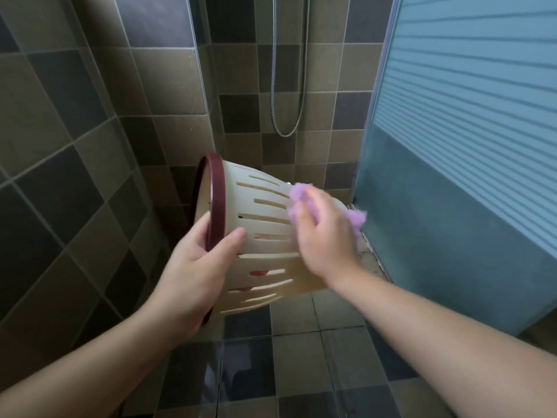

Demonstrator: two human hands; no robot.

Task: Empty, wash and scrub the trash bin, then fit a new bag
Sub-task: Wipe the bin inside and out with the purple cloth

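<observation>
Fingers [304,212] blurred over purple cloth [357,220]

Before me, the tiled wall [75,122] alternates tan and dark grey squares and meets a second tiled face at a corner, where a metal shower hose [284,128] hangs in a loop. To my right stands a frosted blue-green glass door [470,146], its upper half banded with fine horizontal stripes and its lower half plain. Below me, the floor tiles [295,351] repeat the tan and dark pattern and look wet and glossy.
</observation>
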